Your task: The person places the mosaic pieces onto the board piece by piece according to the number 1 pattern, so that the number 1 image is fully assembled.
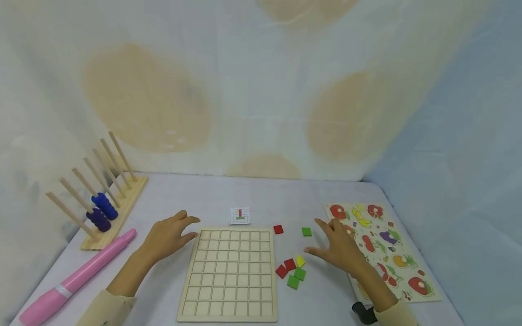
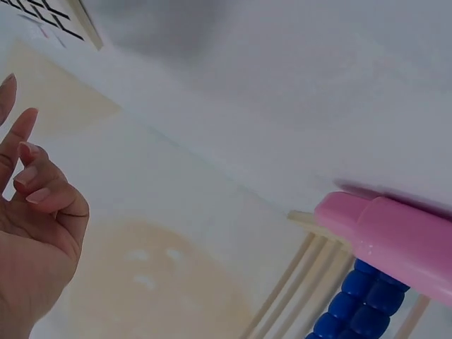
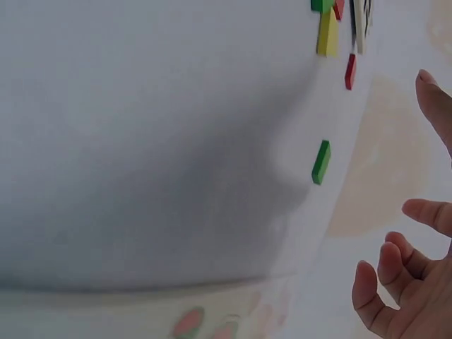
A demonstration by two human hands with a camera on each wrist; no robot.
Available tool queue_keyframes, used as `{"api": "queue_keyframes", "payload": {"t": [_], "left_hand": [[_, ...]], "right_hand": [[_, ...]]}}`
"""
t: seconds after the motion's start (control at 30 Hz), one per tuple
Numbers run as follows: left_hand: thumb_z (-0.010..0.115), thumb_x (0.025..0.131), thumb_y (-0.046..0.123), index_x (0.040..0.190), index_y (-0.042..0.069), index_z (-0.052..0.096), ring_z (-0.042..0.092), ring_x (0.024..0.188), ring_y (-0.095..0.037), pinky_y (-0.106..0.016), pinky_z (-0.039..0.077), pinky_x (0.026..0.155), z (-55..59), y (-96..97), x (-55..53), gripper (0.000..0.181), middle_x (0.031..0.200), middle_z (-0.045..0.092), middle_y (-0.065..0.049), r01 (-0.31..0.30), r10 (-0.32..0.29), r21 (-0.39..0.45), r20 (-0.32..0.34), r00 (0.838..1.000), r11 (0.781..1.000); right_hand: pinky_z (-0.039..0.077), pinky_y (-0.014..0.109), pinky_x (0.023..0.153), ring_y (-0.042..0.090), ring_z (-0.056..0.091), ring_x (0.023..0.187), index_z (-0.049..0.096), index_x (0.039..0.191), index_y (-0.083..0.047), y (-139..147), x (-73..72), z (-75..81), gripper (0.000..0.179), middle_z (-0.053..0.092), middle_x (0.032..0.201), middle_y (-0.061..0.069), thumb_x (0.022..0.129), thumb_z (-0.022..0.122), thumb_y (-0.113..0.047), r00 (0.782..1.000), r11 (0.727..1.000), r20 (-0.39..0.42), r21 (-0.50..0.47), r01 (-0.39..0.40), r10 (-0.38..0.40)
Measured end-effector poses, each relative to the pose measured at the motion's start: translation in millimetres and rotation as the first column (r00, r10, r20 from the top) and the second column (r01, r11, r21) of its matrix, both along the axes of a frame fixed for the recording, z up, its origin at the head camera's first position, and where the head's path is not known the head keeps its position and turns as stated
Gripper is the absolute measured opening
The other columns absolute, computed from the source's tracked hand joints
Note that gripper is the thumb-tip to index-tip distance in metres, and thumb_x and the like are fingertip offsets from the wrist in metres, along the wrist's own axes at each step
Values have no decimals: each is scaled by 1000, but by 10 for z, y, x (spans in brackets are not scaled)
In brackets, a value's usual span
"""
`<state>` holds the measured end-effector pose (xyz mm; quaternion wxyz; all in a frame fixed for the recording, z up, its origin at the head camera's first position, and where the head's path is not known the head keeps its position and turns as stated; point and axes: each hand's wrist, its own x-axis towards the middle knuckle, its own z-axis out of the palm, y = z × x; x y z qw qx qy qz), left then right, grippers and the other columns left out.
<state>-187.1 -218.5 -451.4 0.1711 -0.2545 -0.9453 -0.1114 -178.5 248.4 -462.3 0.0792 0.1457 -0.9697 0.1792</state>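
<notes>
A pale wooden grid board [image 1: 228, 275] lies at the middle front of the table. My left hand [image 1: 169, 236] hovers by its upper left corner, thumb and index finger spread apart and nothing between them. Over to the right, my right hand [image 1: 338, 246] is held with fingers parted and holds nothing; a green square tile [image 1: 306, 232] lies just beyond its thumb. Red tiles [image 1: 290, 264], green tiles [image 1: 293, 282] and a yellow piece [image 1: 300, 261] sit loosely grouped beside the board. One more red tile [image 1: 278, 229] lies near its top right corner. Behind the board is a small pattern card [image 1: 239, 215].
At the left stand a wooden peg rack [image 1: 118, 217] with blue beads [image 1: 104, 206] and purple beads [image 1: 99, 220], and a pink pump-like tube [image 1: 81, 276]. A fruit puzzle board [image 1: 401, 253] lies under the right forearm, near a black object [image 1: 364, 313]. Cloth walls surround the table.
</notes>
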Motion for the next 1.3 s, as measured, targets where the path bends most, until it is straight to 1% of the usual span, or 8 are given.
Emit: {"api": "queue_keyframes", "payload": {"t": [0.17, 0.33, 0.47, 0.6, 0.77, 1.07, 1.13, 1.3], "left_hand": [[81, 82, 24, 116, 13, 71, 36, 60, -2, -20, 32, 49, -67, -37, 72, 37, 90, 55, 1, -16, 15, 7, 87, 996, 1000], [79, 83, 30, 119, 14, 70, 34, 61, -1, -20, 32, 50, -126, -78, 122, 40, 92, 54, 2, -8, 3, 35, 148, 989, 999], [79, 82, 37, 122, 16, 69, 31, 60, 1, -20, 31, 51, -151, -110, 161, 47, 91, 51, 3, -10, -1, 51, 204, 979, 999], [78, 79, 49, 127, 19, 68, 30, 60, 0, -20, 31, 52, -172, -156, 197, 57, 93, 50, 4, -25, 11, 53, 263, 965, 998], [78, 73, 60, 134, 21, 63, 33, 61, -4, -22, 32, 53, -172, -199, 235, 74, 95, 49, 5, -55, 32, 56, 353, 935, 997], [80, 59, 70, 148, 32, 47, 41, 68, -12, -26, 36, 60, -208, -244, 275, 103, 106, 42, 0, -57, 12, 71, 513, 858, 996], [80, 57, 71, 151, 33, 43, 41, 66, -13, -26, 35, 59, -221, -254, 288, 108, 108, 40, -1, -57, 10, 72, 529, 848, 996], [79, 52, 75, 153, 32, 38, 41, 64, -12, -26, 36, 57, -288, -266, 307, 117, 110, 35, -2, -63, 23, 56, 534, 845, 996]], "right_hand": [[36, 24, 61, 12, 37, 79, 55, 142, -14, -54, 121, -82, 91, 40, 94, 1, 68, 83, -59, 1000, 999, 26, 35, 8, -9], [35, 24, 60, 11, 38, 79, 54, 143, -19, -72, 219, -128, 93, 38, 96, 0, 67, 82, -64, 993, 998, 108, 50, 40, -45], [35, 24, 59, 12, 37, 79, 54, 144, -20, -70, 282, -148, 93, 38, 97, 0, 67, 81, -65, 988, 999, 150, 19, 30, -33], [34, 23, 60, 12, 36, 79, 55, 143, -18, -71, 316, -176, 91, 36, 96, -1, 68, 82, -62, 989, 1000, 151, -16, 1, 2], [33, 22, 62, 11, 35, 79, 56, 142, -18, -62, 339, -206, 89, 36, 94, -2, 68, 84, -58, 992, 999, 126, -17, -27, 29], [33, 21, 63, 9, 35, 79, 57, 141, -20, -25, 384, -266, 90, 35, 93, -3, 66, 82, -63, 989, 999, 145, -35, -24, 29], [33, 21, 63, 9, 35, 78, 57, 141, -19, -21, 399, -271, 90, 35, 92, -3, 66, 83, -62, 989, 998, 144, -48, -30, 37], [33, 21, 62, 9, 35, 78, 56, 142, -20, -17, 430, -273, 90, 35, 93, -3, 67, 82, -63, 987, 998, 156, -48, -41, 48]]}}
